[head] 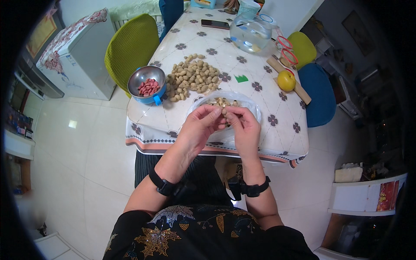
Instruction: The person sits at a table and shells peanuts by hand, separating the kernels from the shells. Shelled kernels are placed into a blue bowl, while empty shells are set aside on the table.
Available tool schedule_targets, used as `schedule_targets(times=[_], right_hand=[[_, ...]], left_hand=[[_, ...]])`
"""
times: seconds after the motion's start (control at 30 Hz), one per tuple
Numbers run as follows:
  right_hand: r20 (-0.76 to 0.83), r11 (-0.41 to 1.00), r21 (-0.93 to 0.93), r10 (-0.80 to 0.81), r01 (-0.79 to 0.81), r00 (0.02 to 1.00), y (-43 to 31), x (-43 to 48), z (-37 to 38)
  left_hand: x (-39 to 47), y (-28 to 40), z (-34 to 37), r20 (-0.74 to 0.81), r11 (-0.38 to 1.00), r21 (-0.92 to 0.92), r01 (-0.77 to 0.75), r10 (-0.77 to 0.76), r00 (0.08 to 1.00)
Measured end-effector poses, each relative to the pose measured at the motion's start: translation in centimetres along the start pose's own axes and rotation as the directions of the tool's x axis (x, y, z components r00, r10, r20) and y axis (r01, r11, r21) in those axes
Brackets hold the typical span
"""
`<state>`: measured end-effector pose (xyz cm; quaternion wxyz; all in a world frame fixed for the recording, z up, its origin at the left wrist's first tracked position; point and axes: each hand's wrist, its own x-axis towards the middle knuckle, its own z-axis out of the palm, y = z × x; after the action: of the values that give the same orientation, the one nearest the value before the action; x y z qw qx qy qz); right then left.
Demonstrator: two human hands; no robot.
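Between the fingertips of my left hand (pixel 202 125) and my right hand (pixel 243 126) is a peanut in its shell (pixel 224 112); both hands grip it. Under and behind them lies a translucent plastic bag (pixel 252 103), opened out, with broken peanut shells (pixel 221 101) in it. Beyond my left hand is a heap of unshelled peanuts (pixel 196 76). Left of the heap, a metal bowl with a blue outside and handle (pixel 136 78) contains shelled, reddish peanut kernels (pixel 149 87).
On the patterned tablecloth (pixel 273 136) are a green plastic piece (pixel 241 78), a yellow fruit (pixel 286 80) by a wooden stick (pixel 302 94), red-rimmed jars (pixel 288 58), a round glass fishbowl (pixel 250 35) and a phone (pixel 215 24). Chairs (pixel 133 45) flank the table.
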<state>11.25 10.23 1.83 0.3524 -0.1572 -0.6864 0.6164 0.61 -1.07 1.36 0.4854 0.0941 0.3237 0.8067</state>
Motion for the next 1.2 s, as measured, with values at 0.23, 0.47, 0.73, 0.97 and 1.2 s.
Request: schedule_targets(times=[0.23,0.47,0.73,0.97,1.2], right_hand=[[0.067,0.967,-0.175,-0.174,0.183,0.983,0.0,-0.3,-0.4],[0.059,0.995,-0.024,-0.095,0.097,0.994,0.3,-0.3,-0.5],[-0.004,0.991,-0.102,-0.089,0.088,0.996,1.0,-0.2,-0.4],[-0.049,0.979,-0.162,-0.133,0.123,0.990,1.4,0.3,-0.1],[0.015,0.985,-0.138,-0.099,0.101,0.995,0.5,1.5,-0.5]], left_hand=[[-0.1,0.0,0.0,0.029,0.992,-0.087,0.094,-0.091,0.995],[-0.1,0.0,0.4,0.009,0.994,0.018,0.104,-0.104,0.995],[-0.2,-0.3,0.8,0.003,0.997,0.038,0.071,-0.071,0.997],[0.1,-0.5,0.5,-0.005,0.997,0.027,0.071,-0.071,0.997],[0.9,0.6,-0.4,0.015,0.988,-0.091,0.128,-0.127,0.992]])
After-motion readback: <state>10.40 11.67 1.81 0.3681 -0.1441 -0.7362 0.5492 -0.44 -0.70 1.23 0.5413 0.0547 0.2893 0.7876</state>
